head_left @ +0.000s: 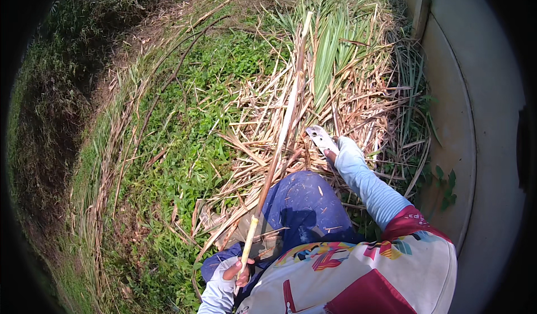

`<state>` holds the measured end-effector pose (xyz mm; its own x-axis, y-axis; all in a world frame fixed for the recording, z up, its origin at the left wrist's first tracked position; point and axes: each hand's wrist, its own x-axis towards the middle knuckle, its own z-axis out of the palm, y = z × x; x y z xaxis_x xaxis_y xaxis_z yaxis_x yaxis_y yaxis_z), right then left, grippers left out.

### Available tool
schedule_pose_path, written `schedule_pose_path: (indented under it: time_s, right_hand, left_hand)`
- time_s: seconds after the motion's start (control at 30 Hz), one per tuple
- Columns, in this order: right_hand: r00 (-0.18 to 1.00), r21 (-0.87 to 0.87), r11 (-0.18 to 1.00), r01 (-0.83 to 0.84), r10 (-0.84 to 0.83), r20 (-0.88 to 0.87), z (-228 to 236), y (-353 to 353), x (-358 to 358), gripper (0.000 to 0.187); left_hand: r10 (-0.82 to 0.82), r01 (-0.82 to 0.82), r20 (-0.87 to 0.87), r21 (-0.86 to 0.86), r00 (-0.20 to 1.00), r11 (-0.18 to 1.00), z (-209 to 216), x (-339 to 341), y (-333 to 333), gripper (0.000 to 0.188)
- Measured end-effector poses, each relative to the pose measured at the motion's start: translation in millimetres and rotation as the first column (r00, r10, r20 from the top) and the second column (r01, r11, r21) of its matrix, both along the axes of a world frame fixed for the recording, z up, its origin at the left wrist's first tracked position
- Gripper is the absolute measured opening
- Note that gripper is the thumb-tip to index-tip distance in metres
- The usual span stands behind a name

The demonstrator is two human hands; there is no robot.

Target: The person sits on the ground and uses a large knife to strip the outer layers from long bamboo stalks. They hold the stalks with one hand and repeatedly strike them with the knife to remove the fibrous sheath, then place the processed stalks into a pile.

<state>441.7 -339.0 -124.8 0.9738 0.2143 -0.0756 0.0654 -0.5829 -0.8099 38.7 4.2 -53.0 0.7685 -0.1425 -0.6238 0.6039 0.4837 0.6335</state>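
A long cane stalk (286,125), looking like sugarcane, slants from my lap up to the far dry leaves. Its near end is pale yellow, and brown husk covers parts of its length. My left hand (239,272) is wrapped around that near end, low in the picture. To the right of the stalk, my right hand (333,153) grips a knife (320,137) with a short, broad, pale blade marked by dark spots. The blade is apart from the stalk and points up and left. My bent knee (307,202) in blue trousers lies between the hands.
Dry cane leaves (358,109) cover the ground ahead, with long green leaves (330,56) on top. Low green plants (196,129) grow at left, beside a long strip of dried stems (103,202). A pale wall (475,90) runs close along my right side.
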Motion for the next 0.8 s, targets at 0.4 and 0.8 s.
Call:
schedule_pose_path:
  time_s: [0.4, 0.8]
  right_hand:
    - [0.937, 0.767, 0.636, 0.085, 0.212, -0.279, 67, 55, 115, 0.028]
    - [0.929, 0.681, 0.706, 0.194, 0.090, -0.359, 48, 18, 92, 0.024]
  left_hand:
    - [0.018, -0.065, 0.090, 0.555, 0.996, 0.829, -4, 4, -35, 0.047]
    - [-0.100, -0.042, 0.167, 0.684, 0.981, 0.728, -20, -4, -47, 0.047]
